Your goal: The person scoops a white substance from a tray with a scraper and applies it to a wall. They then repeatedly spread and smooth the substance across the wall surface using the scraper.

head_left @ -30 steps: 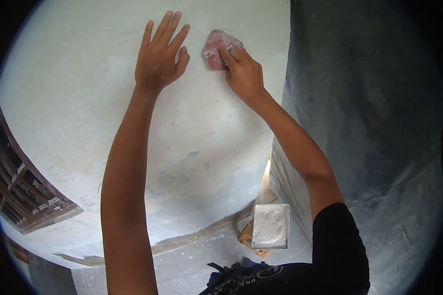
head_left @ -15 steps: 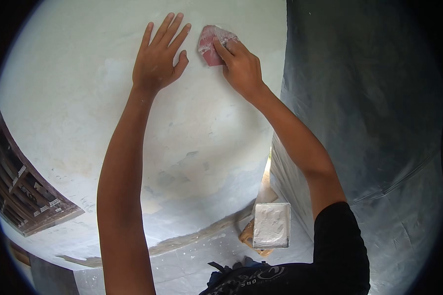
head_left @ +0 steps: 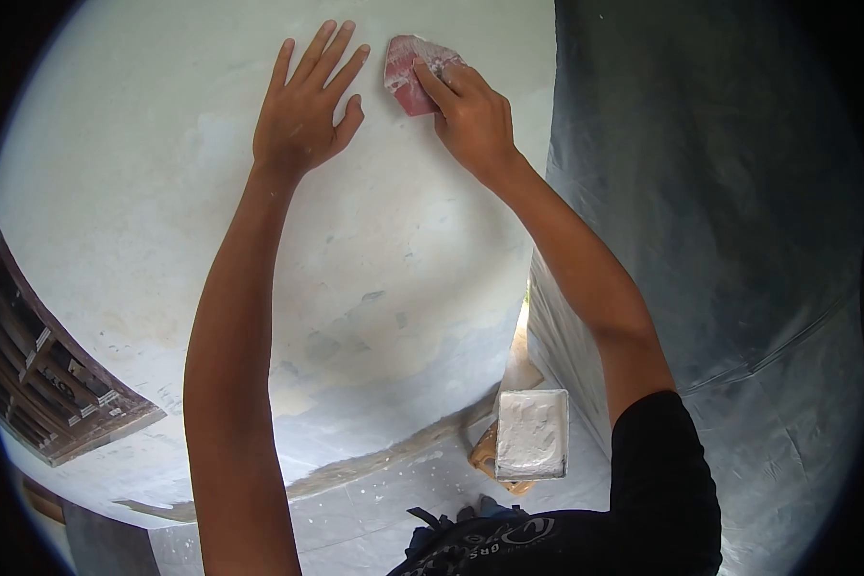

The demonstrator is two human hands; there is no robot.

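Observation:
My left hand lies flat on the pale plastered wall, its fingers spread and nothing in it. To its right, my right hand grips a red putty spreader smeared with white, thumb over the near face. The spreader is up against the wall; its far face and most of my right fingers are hidden. Low on the right, a rectangular container of white putty sits on a brown support, well below both hands.
Dark plastic sheeting hangs along the wall's right edge. A brown wooden grille is set in the wall at lower left. Grey sheeting spotted with white covers the floor.
My right hand has slid the spreader slightly upward on the wall. My left hand stays in nearly the same place, and the view has shifted a little.

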